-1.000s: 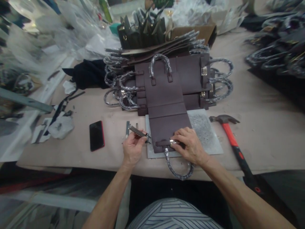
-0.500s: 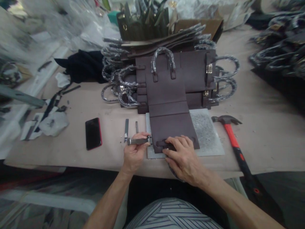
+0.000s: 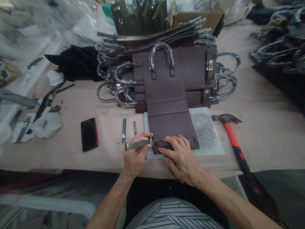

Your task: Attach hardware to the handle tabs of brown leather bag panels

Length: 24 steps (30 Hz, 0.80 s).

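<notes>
A dark brown leather bag panel (image 3: 170, 125) lies partly on a pale slab (image 3: 206, 127), with a narrow strap near its front edge. My left hand (image 3: 135, 156) is closed around a metal punch (image 3: 137, 144). The punch is tilted nearly flat, its wider pronged end at the panel's left front corner, close to the strap. Spread over the strap and front edge, my right hand (image 3: 182, 157) presses the leather down with its fingers stretched out. Its thumb is at the panel's near edge, and what lies under the palm is hidden.
A claw hammer (image 3: 231, 132) lies right of the slab. Left are a phone (image 3: 89, 134), a flat metal strip (image 3: 124, 130) and a thin rod (image 3: 134, 128). Brown bags with plastic-wrapped handles (image 3: 125, 74) are stacked behind. More bags (image 3: 281, 47) lie far right.
The punch has moved slightly right, its pronged end now against the panel's left corner by the strap. My right fingers have shifted a little left. The view has moved slightly.
</notes>
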Tool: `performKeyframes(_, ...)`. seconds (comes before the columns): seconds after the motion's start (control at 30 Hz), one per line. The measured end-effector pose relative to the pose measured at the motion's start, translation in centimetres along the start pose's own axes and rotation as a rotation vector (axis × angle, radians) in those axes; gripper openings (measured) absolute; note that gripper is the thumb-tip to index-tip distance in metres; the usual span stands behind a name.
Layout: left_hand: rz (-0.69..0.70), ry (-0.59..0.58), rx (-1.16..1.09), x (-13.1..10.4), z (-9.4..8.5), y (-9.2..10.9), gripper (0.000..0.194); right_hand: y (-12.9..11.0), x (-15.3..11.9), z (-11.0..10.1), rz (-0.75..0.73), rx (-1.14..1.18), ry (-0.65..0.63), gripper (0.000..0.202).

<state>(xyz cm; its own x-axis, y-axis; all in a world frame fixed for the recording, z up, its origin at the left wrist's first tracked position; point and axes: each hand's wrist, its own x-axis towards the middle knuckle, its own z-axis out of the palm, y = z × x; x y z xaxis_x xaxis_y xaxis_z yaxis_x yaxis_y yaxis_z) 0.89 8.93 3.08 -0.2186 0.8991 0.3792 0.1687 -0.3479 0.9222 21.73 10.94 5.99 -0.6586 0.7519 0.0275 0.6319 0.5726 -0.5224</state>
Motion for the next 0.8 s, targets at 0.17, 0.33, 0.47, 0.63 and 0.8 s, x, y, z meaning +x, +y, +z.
performKeyframes(0.17,-0.049,-0.04,-0.01,-0.4,0.3,-0.5,0.011,0.2,0.1,-0.2,0.005,0.039,-0.063,0.034)
performKeyframes(0.33,-0.031,-0.067,-0.019,-0.6,0.6,-0.8,0.01,0.3,0.2,-0.4,-0.022,0.05,-0.08,0.035)
performKeyframes(0.47,-0.057,-0.053,-0.04,-0.8,0.6,-0.8,0.009,0.3,0.1,-0.3,-0.034,0.049,-0.064,0.036)
performKeyframes(0.63,-0.06,-0.053,-0.041,-1.1,0.7,-0.8,0.008,0.2,0.1,-0.3,-0.028,0.054,-0.07,0.035)
performKeyframes(0.8,-0.043,-0.061,-0.012,-1.2,0.8,-0.9,0.009,0.2,0.0,-0.2,-0.028,0.042,-0.054,0.034)
